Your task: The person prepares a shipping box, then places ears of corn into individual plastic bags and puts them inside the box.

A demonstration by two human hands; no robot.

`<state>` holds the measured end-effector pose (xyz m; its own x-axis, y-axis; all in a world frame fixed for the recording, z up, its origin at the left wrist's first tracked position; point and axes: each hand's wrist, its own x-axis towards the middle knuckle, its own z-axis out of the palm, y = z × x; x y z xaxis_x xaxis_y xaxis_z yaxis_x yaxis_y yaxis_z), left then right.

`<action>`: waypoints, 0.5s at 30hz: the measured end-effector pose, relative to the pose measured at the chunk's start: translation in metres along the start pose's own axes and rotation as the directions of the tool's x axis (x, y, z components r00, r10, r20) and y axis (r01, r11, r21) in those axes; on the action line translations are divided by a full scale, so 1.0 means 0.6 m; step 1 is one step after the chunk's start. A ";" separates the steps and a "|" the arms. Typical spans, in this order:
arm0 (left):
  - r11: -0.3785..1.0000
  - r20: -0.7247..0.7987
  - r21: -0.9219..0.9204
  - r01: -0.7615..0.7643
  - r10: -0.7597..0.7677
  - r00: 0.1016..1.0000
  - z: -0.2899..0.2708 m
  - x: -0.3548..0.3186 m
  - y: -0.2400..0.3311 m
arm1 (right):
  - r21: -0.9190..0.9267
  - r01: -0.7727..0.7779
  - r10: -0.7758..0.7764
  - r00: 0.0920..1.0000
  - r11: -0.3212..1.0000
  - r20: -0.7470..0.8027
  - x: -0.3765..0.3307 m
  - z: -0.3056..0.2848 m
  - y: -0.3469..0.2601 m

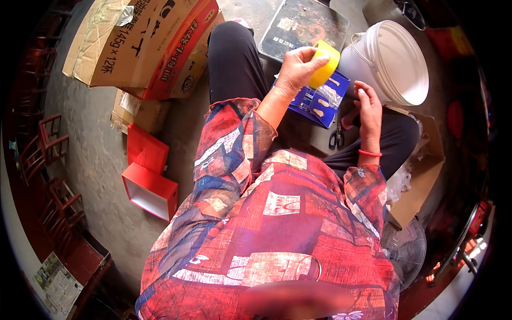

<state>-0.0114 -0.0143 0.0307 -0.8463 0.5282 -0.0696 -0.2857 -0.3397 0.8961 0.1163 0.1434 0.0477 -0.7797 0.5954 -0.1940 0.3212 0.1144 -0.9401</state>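
Observation:
My left hand [296,68] grips a roll of yellow tape [332,65], thumb and fingers closed on its near-left side. Just below the roll lies a flat blue box [309,104] with pale shapes on its face and something clear and shiny across it. To the right of the box my right hand [369,111] is raised, fingers stretched and slightly bent, with nothing visible in it. A pair of dark-handled scissors [336,138] rests on the floor between that hand and the box.
A white bucket [362,64] stands beyond my right hand, beside a dark flat board [304,26]. Large cardboard cartons [128,48] are stacked at far left, with a red open box [151,178] nearer. An open carton [426,176] holding clear plastic and a fan [410,250] sit at right.

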 end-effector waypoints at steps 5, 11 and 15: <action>0.879 -0.166 0.426 -0.215 0.309 0.936 -0.018 0.012 -0.012 | -0.432 0.548 -0.510 0.834 0.717 0.210 -0.001 0.073 0.043; 0.775 -0.154 0.578 -0.254 0.409 0.900 -0.027 0.012 0.008 | -0.672 0.576 -0.437 0.810 0.466 0.392 -0.022 0.100 0.076; 0.728 -0.020 0.669 -0.150 0.219 0.975 -0.018 0.002 0.021 | -0.614 0.584 -0.416 0.811 0.531 0.413 -0.017 0.087 0.074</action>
<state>-0.0208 -0.0263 0.0369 -0.8971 0.4254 0.1198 0.2196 0.1939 0.9561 0.1105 0.1010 -0.0066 -0.9873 0.1071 0.1177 0.0448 0.8967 -0.4404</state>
